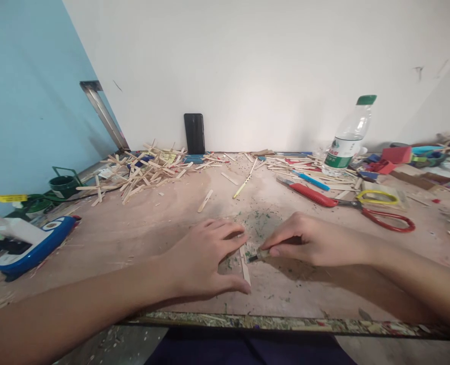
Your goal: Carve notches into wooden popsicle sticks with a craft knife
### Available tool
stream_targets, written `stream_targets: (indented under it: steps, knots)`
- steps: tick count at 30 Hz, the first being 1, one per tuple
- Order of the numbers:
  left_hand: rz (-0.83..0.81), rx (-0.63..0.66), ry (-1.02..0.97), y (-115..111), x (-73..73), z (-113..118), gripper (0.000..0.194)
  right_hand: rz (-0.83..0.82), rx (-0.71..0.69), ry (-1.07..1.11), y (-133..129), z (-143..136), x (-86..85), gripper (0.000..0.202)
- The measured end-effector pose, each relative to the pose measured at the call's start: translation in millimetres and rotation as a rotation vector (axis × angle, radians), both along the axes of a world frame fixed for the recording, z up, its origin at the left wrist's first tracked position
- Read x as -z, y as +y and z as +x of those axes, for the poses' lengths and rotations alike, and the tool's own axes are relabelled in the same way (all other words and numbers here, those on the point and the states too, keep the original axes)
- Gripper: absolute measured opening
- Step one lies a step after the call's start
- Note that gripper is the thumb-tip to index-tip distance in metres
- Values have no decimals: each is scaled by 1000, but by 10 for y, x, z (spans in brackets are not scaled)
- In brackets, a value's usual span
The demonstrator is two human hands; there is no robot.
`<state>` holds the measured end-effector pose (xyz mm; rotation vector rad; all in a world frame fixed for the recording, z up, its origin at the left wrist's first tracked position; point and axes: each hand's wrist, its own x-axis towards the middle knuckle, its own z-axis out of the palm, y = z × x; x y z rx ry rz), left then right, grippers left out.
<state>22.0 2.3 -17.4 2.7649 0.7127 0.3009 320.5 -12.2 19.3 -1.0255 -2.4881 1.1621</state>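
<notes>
Near the table's front edge, a pale wooden stick (246, 271) lies flat, pointing away from me. My left hand (210, 258) rests over it, fingertips at its far end and the thumb beside its near end, holding it down on the table. From the right, my right hand (304, 241) pinches a small tool with a dark tip (253, 258) between thumb and fingers. That tip is at the stick's right side, about midway along. Most of the tool is hidden in the fingers. Green crumbs are scattered around the stick.
Loose sticks (152, 170) are heaped at the back left, near an upright black phone (194, 134). At the right are a red knife (312, 195), scissors (388, 218) and a bottle (346, 139). A blue power strip (37, 251) sits at the left.
</notes>
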Motion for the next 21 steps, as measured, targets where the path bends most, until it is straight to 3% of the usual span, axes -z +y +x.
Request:
stream_targets:
  steps: [13,21]
  knots:
    - [-124,-4,133,-37,-7,7,95,-18,10,5,23,3,32,43]
    - [-175,-9,112,-53,-32,31,93,-30,40,3,13,-5,68,47]
